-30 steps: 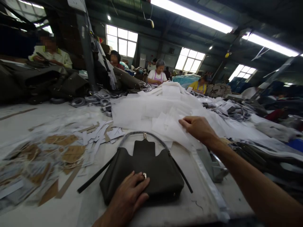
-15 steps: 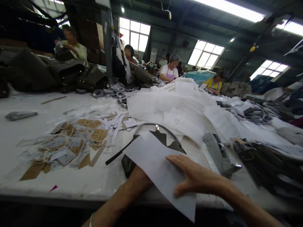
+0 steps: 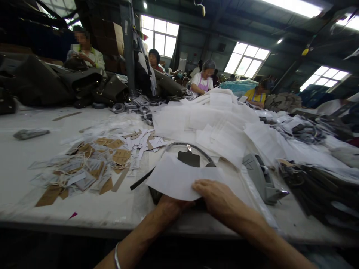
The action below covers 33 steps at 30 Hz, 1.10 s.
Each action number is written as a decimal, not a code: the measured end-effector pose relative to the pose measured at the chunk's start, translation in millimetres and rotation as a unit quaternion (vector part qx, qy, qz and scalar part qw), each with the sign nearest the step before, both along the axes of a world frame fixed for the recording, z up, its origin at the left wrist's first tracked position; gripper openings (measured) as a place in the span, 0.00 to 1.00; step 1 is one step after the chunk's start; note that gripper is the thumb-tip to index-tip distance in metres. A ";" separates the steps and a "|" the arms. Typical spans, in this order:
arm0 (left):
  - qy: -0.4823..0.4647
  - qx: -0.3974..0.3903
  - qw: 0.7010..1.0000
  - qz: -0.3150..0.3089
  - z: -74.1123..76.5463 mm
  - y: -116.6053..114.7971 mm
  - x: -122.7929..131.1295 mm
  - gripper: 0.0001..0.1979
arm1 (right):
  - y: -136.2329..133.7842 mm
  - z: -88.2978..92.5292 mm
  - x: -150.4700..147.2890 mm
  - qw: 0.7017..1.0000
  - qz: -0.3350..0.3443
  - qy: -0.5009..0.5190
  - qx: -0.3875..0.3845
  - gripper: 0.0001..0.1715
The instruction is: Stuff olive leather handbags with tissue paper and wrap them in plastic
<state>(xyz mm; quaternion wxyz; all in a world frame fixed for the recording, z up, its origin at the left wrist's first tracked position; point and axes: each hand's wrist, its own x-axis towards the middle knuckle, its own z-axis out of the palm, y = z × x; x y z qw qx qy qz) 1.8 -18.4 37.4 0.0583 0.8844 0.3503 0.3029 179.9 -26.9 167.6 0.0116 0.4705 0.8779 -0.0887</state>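
A dark olive handbag [image 3: 189,159] lies near the table's front edge, its curved handle [image 3: 200,150] arching away from me. Over it is a white paper sheet [image 3: 171,176], which hides most of the bag. My right hand [image 3: 217,192] grips the sheet's near right edge, fingers on top and thumb out of sight below. Under the sheet's near edge, against the bag, rests my left hand [image 3: 172,206]; its fingers are hidden. A dark strap end [image 3: 141,180] sticks out to the left.
Paper tags with strings [image 3: 95,168] are heaped on the left. A pile of white sheets [image 3: 213,116] rises behind the bag. A grey tape dispenser [image 3: 260,179] stands on the right, beside stacked dark pieces [image 3: 316,190]. Several people work farther back.
The sheet's near end, which hung toward the table edge, is now drawn up and bent over the bag. My right hand has moved slightly left and closed on it.
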 end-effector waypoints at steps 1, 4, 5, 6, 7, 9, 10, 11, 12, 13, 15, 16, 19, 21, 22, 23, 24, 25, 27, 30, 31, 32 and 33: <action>-0.002 -0.014 1.000 0.009 2.6 -2.0 -0.1 0.21 | 7.3 9.3 9.4 1.000 0.002 -0.001 0.027 0.30; 0.002 -0.053 0.998 0.037 9.3 -9.6 -0.9 0.19 | 18.7 19.2 27.0 0.996 0.025 0.017 0.085 0.35; 0.002 -0.051 0.998 0.044 10.1 -11.9 -1.1 0.19 | 18.7 14.7 28.7 0.995 0.040 0.025 0.083 0.36; 0.000 -0.041 0.998 0.049 10.0 -13.9 -1.3 0.19 | 17.3 6.6 29.0 0.995 0.052 0.031 0.074 0.36; -0.005 -0.025 0.998 0.050 8.9 -15.4 -1.5 0.19 | 15.0 -3.8 28.3 0.996 0.059 0.031 0.061 0.36; -0.017 0.011 0.999 0.051 4.8 -17.6 -1.8 0.15 | 9.7 -27.1 26.4 0.997 0.060 0.025 0.037 0.36; -0.022 0.025 0.998 0.049 2.3 -18.4 -2.1 0.13 | 7.5 -37.3 26.0 0.998 0.059 0.022 0.026 0.36; -0.028 0.038 0.998 0.047 -0.3 -19.0 -2.6 0.10 | 6.0 -45.4 26.0 0.998 0.059 0.019 0.016 0.36; -0.036 0.051 0.997 0.047 -2.5 -19.6 -3.5 0.09 | 5.1 -51.0 26.5 0.998 0.060 0.017 0.007 0.37; -0.044 0.065 0.996 0.048 -4.2 -20.4 -4.7 0.09 | 5.0 -54.1 27.2 0.998 0.062 0.016 -0.001 0.37; -0.057 0.096 0.993 0.046 -5.2 -22.9 -8.4 0.11 | 6.0 -54.4 28.5 0.997 0.067 0.018 -0.016 0.36; -0.062 0.111 0.991 0.044 -4.2 -24.9 -10.8 0.13 | 6.9 -53.0 28.8 0.997 0.070 0.021 -0.023 0.36; -0.065 0.128 0.989 0.031 8.1 -34.8 -18.1 0.16 | 8.6 -48.8 28.4 0.996 0.076 0.032 -0.037 0.36; -0.067 0.110 0.992 0.014 26.1 -42.5 -19.8 0.14 | 8.7 -48.6 27.8 0.996 0.079 0.031 -0.040 0.36; -0.069 0.099 0.993 0.002 37.7 -45.3 -18.7 0.13 | 8.4 -49.4 27.6 0.995 0.081 0.030 -0.041 0.35; -0.070 0.091 0.993 -0.014 50.0 -46.4 -16.1 0.12 | 8.1 -50.5 27.5 0.995 0.085 0.030 -0.040 0.34; -0.070 0.090 0.993 -0.030 62.1 -45.3 -12.3 0.12 | 7.6 -51.9 27.4 0.995 0.088 0.033 -0.038 0.33; -0.068 0.092 0.993 -0.042 72.4 -41.9 -7.6 0.12 | 7.0 -53.2 27.4 0.994 0.090 0.041 -0.034 0.32; -0.050 0.089 0.994 -0.040 83.3 -28.4 2.2 0.15 | 5.4 -55.5 27.3 0.994 0.092 0.061 -0.023 0.32; 0.008 0.010 1.000 0.013 69.6 -1.3 9.6 0.15 | 2.2 -57.1 28.9 0.993 0.087 0.070 -0.024 0.38; 0.025 -0.028 0.999 0.026 59.6 6.2 9.3 0.15 | 1.3 -56.9 30.4 0.994 0.084 0.068 -0.033 0.40; 0.032 -0.057 0.997 0.034 49.0 11.9 7.9 0.15 | 0.5 -56.3 32.3 0.993 0.079 0.069 -0.045 0.42; 0.033 -0.077 0.996 0.040 39.3 15.6 5.9 0.15 | 0.1 -55.2 34.5 0.993 0.073 0.077 -0.060 0.43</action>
